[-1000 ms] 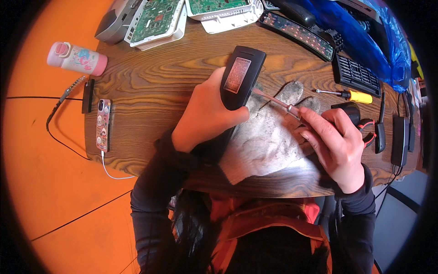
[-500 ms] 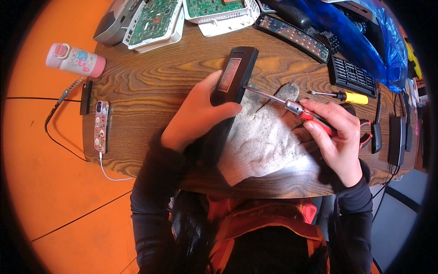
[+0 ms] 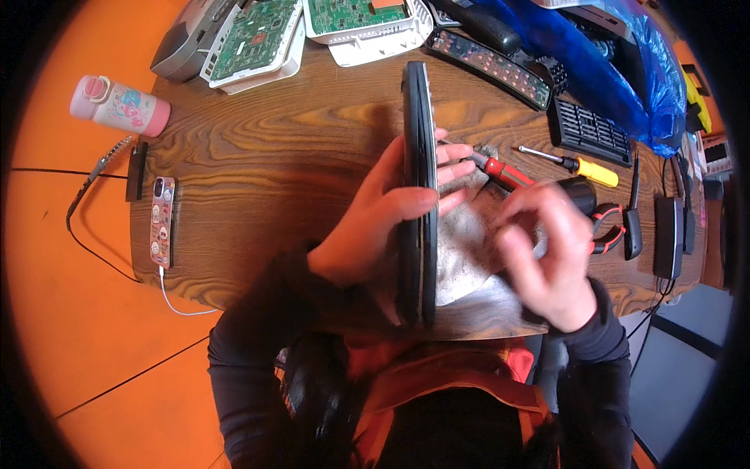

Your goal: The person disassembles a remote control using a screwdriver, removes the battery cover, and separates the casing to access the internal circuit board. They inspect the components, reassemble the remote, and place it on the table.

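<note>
Black plastic made up the remote control (image 3: 419, 168), which the left hand (image 3: 355, 230) held up on its narrow side over the table (image 3: 328, 102), near the middle of the front edge. That hand was clasped round it, thumb across the near side, fingertips showing beyond, so the casing hid most of the palm. The right hand (image 3: 551, 262), blurred, was half curled with thumb and forefinger apart; whether it had hold of anything I could not tell. Just beside it lay a red-handled screwdriver (image 3: 504, 173), its shaft partly covered by the left fingers and its butt end lost against the right hand. Beneath both hands a soiled white work glove (image 3: 461, 273) spread toward the front edge, partly screened by them.

Toward the right edge the surface was crowded: a yellow-handled screwdriver (image 3: 596, 171), a black gridded tray (image 3: 590, 133), red-and-black pliers (image 3: 619, 237), a slim black tool (image 3: 631, 234) and a black power adapter (image 3: 667, 227). A blue plastic bag (image 3: 660, 102) filled the far right corner. Along the far edge sat two white housings with green circuit boards (image 3: 254, 43). By the left edge were a phone (image 3: 162, 223) with a white cable (image 3: 176, 306) plugged in and a pink-and-white bottle (image 3: 121, 107)
</note>
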